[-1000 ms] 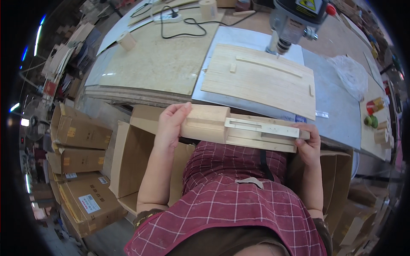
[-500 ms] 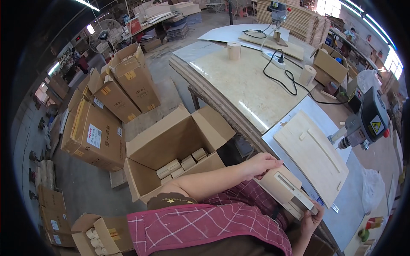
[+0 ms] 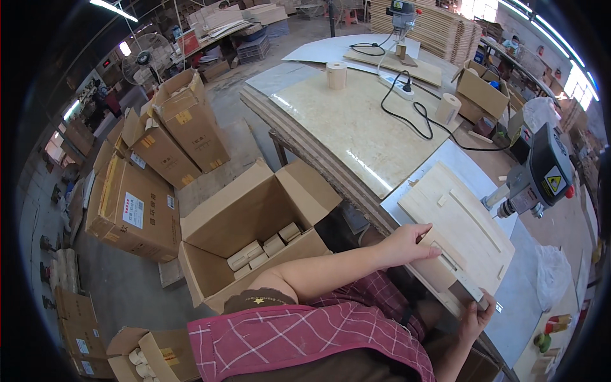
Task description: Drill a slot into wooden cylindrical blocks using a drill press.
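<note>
At the table's near edge I hold a pale wooden piece [image 3: 436, 270] with a long narrow slot in its upper face. My left hand [image 3: 412, 245] is closed on its left end, fingertips by the slot. My right hand [image 3: 477, 316] grips the other end, where a light, flat bar-like part [image 3: 470, 288] lies along it; whether that part is separate I cannot tell. The piece overlaps the near edge of a flat wooden board [image 3: 468, 223] with thin strips on it. Beyond the board stands a small bench drill [image 3: 541, 172], its chuck over the board's far side.
An open carton [image 3: 223, 204] at my left holds several short wooden cylinders [image 3: 245, 256]. Taller cartons [image 3: 137, 204] stand behind it. On the table [image 3: 331, 121] are two upright cylinders [image 3: 337, 75], a power strip [image 3: 398, 88] with black cable, and a clear plastic bag [image 3: 552, 280].
Both hands have moved the slotted wooden piece slightly to the right, up against the board's near edge. The whole view has shifted a little.
</note>
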`<state>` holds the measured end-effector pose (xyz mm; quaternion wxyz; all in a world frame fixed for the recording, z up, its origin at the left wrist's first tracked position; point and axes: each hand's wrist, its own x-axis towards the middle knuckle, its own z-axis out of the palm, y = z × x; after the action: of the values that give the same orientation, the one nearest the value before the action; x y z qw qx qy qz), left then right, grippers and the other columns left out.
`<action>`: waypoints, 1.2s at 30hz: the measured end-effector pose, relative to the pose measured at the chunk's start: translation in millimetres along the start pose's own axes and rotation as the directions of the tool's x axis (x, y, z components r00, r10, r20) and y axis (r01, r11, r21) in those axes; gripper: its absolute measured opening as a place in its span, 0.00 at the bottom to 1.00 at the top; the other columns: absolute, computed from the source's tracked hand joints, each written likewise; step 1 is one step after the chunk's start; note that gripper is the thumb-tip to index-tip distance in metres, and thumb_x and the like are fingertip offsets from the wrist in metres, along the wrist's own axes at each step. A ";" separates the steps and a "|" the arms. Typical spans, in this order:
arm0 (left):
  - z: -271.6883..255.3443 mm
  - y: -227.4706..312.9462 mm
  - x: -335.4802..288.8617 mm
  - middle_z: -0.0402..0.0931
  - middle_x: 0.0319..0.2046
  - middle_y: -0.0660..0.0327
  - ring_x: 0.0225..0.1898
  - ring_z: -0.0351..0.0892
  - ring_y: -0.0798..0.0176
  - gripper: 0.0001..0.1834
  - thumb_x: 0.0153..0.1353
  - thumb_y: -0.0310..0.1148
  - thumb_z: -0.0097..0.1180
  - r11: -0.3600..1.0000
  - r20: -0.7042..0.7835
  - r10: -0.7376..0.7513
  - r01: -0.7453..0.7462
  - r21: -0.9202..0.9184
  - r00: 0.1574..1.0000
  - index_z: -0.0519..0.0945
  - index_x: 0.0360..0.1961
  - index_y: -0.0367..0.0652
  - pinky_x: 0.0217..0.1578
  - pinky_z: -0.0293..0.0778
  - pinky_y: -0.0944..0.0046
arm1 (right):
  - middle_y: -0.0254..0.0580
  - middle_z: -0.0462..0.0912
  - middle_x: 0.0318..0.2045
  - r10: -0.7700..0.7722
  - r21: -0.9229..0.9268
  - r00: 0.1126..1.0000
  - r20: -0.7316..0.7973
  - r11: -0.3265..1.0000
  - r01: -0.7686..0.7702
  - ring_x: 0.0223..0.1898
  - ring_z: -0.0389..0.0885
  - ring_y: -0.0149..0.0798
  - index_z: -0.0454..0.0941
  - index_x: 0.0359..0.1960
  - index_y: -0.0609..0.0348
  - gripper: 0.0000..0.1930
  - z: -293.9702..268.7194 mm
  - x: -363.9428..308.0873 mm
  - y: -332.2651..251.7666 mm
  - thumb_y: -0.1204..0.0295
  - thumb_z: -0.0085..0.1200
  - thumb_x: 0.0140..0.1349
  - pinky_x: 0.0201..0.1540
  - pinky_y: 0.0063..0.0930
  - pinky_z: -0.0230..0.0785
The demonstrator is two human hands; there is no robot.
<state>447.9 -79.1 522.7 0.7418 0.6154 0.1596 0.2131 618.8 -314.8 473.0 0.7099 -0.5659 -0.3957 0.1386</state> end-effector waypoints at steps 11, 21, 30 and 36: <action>13.2 -29.6 109.2 0.74 0.41 0.45 0.41 0.76 0.59 0.40 0.45 0.39 0.64 0.975 -0.011 -0.012 0.014 0.222 1.000 0.62 0.53 0.22 0.41 0.72 0.65 | 0.34 0.69 0.37 0.130 -0.378 0.959 -0.251 0.899 -0.221 0.39 0.67 0.29 0.66 0.46 0.56 0.17 -26.1 60.7 21.4 0.76 0.52 0.54 0.42 0.24 0.61; 39.4 -51.2 99.1 0.72 0.44 0.47 0.42 0.75 0.56 0.43 0.44 0.34 0.65 0.910 0.053 0.140 -0.149 0.386 0.989 0.57 0.59 0.32 0.42 0.71 0.65 | 0.30 0.68 0.21 -0.005 -0.622 0.940 -0.341 0.751 -0.222 0.24 0.64 0.24 0.70 0.40 0.57 0.14 -39.7 75.5 34.8 0.72 0.57 0.53 0.26 0.19 0.60; 61.3 -64.9 114.7 0.69 0.43 0.49 0.43 0.72 0.50 0.39 0.49 0.35 0.60 0.822 -0.126 0.359 -0.249 0.512 0.925 0.56 0.61 0.40 0.41 0.70 0.59 | 0.28 0.70 0.19 0.082 -0.487 0.918 -0.388 0.827 -0.280 0.20 0.63 0.22 0.70 0.38 0.58 0.12 -46.3 103.3 42.6 0.72 0.56 0.54 0.22 0.18 0.59; 45.1 -65.8 131.7 0.68 0.42 0.49 0.42 0.70 0.51 0.40 0.49 0.34 0.60 0.847 -0.121 0.341 -0.249 0.470 0.932 0.55 0.61 0.37 0.40 0.69 0.60 | 0.30 0.71 0.19 0.150 -0.481 0.909 -0.388 0.809 -0.338 0.19 0.65 0.23 0.70 0.39 0.58 0.12 -31.9 123.4 45.2 0.71 0.56 0.54 0.21 0.18 0.60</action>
<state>591.3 -59.7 470.2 0.5188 0.7618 0.1809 0.3432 733.1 -242.9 480.3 0.5542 -0.8037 -0.2160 0.0161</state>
